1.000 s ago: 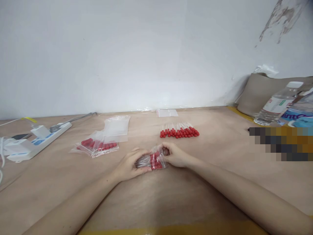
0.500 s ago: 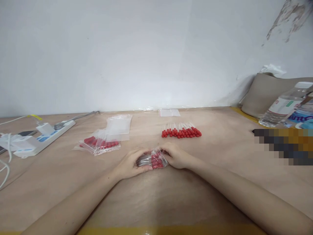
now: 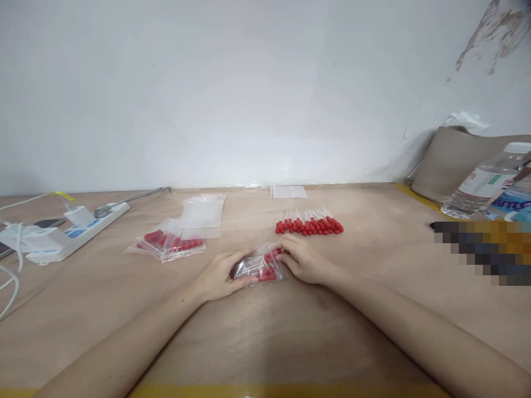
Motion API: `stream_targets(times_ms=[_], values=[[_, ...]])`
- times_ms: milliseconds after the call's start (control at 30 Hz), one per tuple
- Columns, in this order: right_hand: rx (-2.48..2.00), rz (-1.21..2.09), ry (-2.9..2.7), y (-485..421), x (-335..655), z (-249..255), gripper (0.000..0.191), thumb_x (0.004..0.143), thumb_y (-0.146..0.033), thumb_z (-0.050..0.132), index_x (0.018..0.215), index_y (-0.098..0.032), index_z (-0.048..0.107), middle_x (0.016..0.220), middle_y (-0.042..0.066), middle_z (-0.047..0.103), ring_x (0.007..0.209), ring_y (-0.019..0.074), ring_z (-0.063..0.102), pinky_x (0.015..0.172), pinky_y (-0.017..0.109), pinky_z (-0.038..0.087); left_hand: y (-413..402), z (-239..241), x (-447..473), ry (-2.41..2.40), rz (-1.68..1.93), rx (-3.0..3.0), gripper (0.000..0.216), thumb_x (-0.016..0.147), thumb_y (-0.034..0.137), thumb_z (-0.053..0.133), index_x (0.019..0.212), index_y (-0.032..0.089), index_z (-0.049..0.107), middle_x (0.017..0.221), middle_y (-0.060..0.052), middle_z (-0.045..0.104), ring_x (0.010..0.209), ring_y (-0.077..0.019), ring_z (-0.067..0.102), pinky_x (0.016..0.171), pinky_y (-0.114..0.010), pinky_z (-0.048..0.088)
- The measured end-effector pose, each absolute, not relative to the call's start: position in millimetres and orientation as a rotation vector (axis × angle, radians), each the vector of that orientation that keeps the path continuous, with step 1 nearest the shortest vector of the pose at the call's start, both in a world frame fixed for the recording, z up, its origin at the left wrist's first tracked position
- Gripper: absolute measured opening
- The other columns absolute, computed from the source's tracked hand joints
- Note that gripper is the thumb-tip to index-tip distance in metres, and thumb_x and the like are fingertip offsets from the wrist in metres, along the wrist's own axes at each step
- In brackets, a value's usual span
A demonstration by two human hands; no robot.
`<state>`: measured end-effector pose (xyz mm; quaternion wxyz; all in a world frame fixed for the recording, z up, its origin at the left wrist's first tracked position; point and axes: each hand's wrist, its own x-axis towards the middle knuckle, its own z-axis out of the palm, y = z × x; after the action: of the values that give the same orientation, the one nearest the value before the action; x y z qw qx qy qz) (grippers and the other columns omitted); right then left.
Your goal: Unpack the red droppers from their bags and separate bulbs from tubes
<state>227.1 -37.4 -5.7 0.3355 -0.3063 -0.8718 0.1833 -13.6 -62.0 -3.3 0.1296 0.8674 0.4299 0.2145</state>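
A clear plastic bag [image 3: 249, 267] lies on the table between my hands, with several red-tipped white sticks inside it. My left hand [image 3: 226, 276] grips the bag's left end, thumb along the near edge and fingers along the far one. On the other side, my right hand [image 3: 301, 258] is closed on the bag's right end, its fingertips by the red tips; some of them are hidden. Beyond the right hand, a row of loose red-tipped sticks [image 3: 309, 224] lies with the red ends toward me. Filled bags of red-tipped sticks [image 3: 182, 244] lie to the left.
Flat clear bags [image 3: 202, 213] overlap the filled ones, and another flat bag [image 3: 289, 192] lies by the wall. A power strip [image 3: 78, 237] with chargers and cables stands at left. A water bottle [image 3: 483, 185] and a grey-brown container [image 3: 435, 163] are at right.
My right hand has shifted slightly at the bag's right end. The red tips inside have spread into an upper and a lower group. My left hand stays almost in place.
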Motion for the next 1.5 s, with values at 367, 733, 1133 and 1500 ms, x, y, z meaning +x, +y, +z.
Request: stream_targets(times_ms=[367,733,1133,1500], values=[[-0.959,1.616,-1.615,-29.6,239.6,1.0,0.032,0.062,-0.036,0.070,0.083,-0.013,0.062,0.081,0.004,0.066,0.074,0.0117,0.061,0.075,0.029,0.049,-59.9,-0.6,-18.7,1.261,0.616,2.562,0.053,0.075,0.047,0.057,0.120,0.021,0.049,0.124,-0.008,0.052,0.112,-0.0228,0.049,0.096,-0.038,0.039],[-1.036,1.218,-1.600,-1.4,317.7,67.5,0.024,0.068,-0.034,0.066,0.085,-0.017,0.067,0.086,0.005,0.068,0.076,0.0124,0.061,0.075,0.027,0.048,-59.5,-1.1,-20.5,1.220,0.623,2.523,0.052,0.073,0.046,0.059,0.118,0.022,0.052,0.125,-0.008,0.050,0.115,-0.0234,0.046,0.098,-0.040,0.037],[-1.227,0.014,-2.266,32.3,200.3,21.6,0.020,0.083,-0.016,0.045,0.093,-0.013,0.062,0.100,0.010,0.059,0.090,0.0149,0.055,0.079,0.025,0.040,12.5,13.0,8.5,1.241,1.087,1.237,0.020,0.081,0.031,0.055,0.092,0.017,0.062,0.111,-0.007,0.059,0.099,-0.0162,0.055,0.093,-0.030,0.040],[-1.345,-0.096,-2.418,21.4,191.5,24.9,0.026,0.075,-0.028,0.057,0.097,-0.014,0.062,0.095,0.012,0.058,0.091,0.0226,0.053,0.078,0.031,0.038,58.4,5.4,51.3,1.133,0.988,1.130,0.025,0.081,0.037,0.053,0.080,0.012,0.057,0.075,-0.007,0.060,0.068,-0.0132,0.058,0.070,-0.028,0.049]])
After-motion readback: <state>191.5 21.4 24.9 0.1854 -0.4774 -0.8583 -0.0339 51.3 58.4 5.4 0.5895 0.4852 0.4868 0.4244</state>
